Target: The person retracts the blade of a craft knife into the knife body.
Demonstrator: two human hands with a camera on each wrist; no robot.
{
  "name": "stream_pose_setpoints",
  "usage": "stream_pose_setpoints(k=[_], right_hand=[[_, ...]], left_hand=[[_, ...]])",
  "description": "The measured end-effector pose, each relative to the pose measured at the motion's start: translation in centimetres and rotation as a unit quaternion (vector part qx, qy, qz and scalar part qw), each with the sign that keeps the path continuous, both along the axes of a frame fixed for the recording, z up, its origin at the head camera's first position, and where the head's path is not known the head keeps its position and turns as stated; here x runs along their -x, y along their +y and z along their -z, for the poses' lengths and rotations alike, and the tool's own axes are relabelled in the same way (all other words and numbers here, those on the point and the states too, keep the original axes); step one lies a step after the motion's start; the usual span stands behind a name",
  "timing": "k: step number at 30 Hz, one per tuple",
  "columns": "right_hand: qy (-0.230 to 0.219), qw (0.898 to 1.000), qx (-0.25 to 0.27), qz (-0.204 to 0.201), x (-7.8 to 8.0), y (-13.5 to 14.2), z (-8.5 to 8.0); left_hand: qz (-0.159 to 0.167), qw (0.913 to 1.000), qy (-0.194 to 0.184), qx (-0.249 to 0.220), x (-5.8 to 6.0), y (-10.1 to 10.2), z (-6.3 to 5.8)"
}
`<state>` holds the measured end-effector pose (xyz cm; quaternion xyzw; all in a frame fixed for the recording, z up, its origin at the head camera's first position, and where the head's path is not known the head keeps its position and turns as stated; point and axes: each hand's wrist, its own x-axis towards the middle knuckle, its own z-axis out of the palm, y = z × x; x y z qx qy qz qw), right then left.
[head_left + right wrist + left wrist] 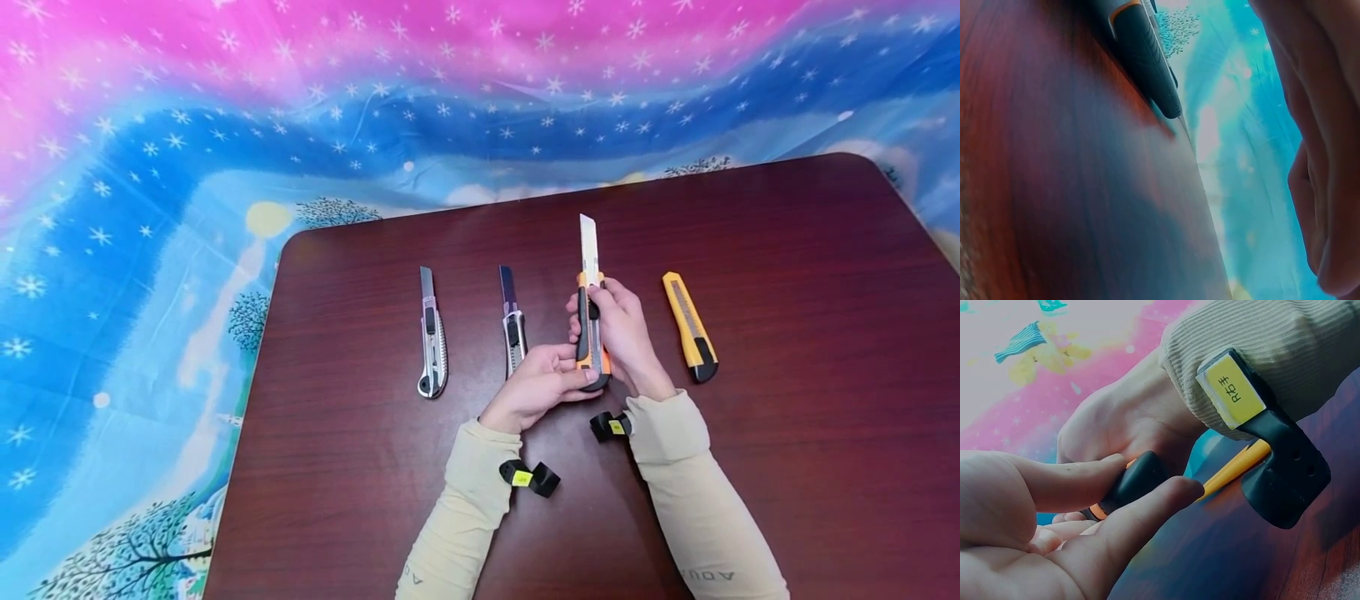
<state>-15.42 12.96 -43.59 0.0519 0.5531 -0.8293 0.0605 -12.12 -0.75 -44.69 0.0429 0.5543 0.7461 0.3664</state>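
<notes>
An orange-and-black utility knife [582,333] is held above the table, its wide blade [588,237] extended and pointing away from me. My right hand [622,329] grips the upper handle, thumb lying along its front near the black slider. At the butt end, my left hand [543,379] pinches the handle between thumb and fingers. The left wrist view shows that black end [1138,481] between thumb and finger. In the right wrist view, a black handle with orange trim [1144,59] appears at the top, with fingers [1329,156] at the right edge.
On the dark red wooden table [337,483] lie two silver-and-black utility knives, one at left [432,342] and one partly behind my left hand [514,333]. A yellow utility knife [690,329] lies right of my right hand. A snowflake-patterned cloth [300,100] hangs behind.
</notes>
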Motion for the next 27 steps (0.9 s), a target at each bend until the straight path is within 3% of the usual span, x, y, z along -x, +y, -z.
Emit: stream_pose_setpoints(k=[27], right_hand=[[0.007,0.999,0.025,-0.026,0.02,0.17,-0.07]], left_hand=[[0.003,0.9999,-0.002,-0.013,0.3,-0.25,0.35]])
